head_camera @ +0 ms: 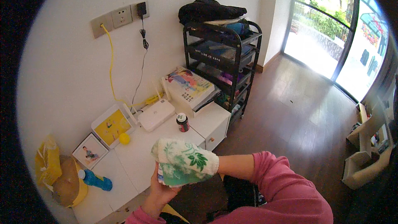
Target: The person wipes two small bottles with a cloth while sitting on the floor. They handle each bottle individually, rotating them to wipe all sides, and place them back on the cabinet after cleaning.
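Note:
A white and green towel (pixel 186 161) with a leaf pattern covers my right hand, whose fingers are hidden beneath the cloth; only the wrist and forearm show. Below and to its left, my left hand (pixel 161 189) grips an object with a white and blue side, mostly hidden by the towel, so its kind is unclear. Both hands are just in front of the white cabinet top (pixel 133 168). A dark bottle with a white cap (pixel 182 122) stands beyond the towel. To the left lies a blue bottle (pixel 96 180) with a pale cap, near two framed pictures.
A white router (pixel 156 115), a yellow ball (pixel 124 138) and a boxed item (pixel 189 88) rest on the cabinet. A yellow container (pixel 80 189) is at the left end. A black shelf cart (pixel 238 68) stands beyond, near wooden flooring and glass doors (pixel 323 28).

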Tool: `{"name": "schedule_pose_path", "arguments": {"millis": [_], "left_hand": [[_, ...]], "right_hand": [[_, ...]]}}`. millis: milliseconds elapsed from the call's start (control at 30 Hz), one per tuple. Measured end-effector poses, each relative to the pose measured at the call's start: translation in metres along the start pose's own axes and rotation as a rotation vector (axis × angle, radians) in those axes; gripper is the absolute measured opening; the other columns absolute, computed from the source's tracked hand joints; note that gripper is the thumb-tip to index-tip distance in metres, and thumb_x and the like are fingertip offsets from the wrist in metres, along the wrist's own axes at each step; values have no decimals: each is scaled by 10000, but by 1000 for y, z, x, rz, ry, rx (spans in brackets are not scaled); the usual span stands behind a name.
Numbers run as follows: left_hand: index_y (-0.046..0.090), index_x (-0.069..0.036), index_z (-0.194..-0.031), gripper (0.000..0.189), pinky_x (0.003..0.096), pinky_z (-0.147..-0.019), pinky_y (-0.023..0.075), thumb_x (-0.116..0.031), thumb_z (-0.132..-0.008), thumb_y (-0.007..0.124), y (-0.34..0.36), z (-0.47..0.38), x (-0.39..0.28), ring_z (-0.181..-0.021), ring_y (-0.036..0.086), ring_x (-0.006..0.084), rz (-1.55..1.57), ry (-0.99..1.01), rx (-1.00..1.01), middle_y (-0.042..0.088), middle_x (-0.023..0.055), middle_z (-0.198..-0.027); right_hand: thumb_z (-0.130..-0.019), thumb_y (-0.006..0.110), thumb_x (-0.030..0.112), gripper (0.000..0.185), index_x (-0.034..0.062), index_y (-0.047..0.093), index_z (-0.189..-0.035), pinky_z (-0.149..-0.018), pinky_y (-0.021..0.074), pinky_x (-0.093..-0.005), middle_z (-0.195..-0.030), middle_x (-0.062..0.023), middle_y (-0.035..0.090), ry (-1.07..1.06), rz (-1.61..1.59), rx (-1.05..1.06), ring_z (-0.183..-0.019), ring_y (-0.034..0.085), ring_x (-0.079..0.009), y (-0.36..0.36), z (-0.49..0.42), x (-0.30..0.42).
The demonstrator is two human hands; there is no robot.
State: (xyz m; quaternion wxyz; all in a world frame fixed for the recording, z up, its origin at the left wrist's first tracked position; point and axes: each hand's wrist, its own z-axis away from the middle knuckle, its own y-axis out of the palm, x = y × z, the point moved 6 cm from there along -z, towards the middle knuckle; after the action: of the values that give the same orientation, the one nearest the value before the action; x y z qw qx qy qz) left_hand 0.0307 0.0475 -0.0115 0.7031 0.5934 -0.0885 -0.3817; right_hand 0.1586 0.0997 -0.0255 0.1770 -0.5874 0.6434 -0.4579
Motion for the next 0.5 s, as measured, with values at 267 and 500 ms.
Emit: {"name": "schedule_pose_path", "arguments": {"millis": [267, 500], "left_hand": [[507, -124, -1275, 740, 252, -480, 369, -745, -928, 303, -16, 6, -4, -711, 568, 183, -346, 16, 58, 636, 79, -992], [436, -119, -1374, 743, 360, -703, 503, -710, -956, 271, -38, -2, -4, -937, 604, 229, -431, 133, -152, 604, 102, -1154]], "right_hand": [[-910, 638, 280, 707, 66, 319, -1504, -1190, 229, -381, -1563, -107, 311, -157, -41, -166, -1430, 317, -277, -39, -15, 25], [-905, 522, 361, 670, 108, 347, -1500, -1196, 197, -424, -1577, -137, 288, -67, 50, -114, -1440, 296, -323, -39, -26, 30]]}}
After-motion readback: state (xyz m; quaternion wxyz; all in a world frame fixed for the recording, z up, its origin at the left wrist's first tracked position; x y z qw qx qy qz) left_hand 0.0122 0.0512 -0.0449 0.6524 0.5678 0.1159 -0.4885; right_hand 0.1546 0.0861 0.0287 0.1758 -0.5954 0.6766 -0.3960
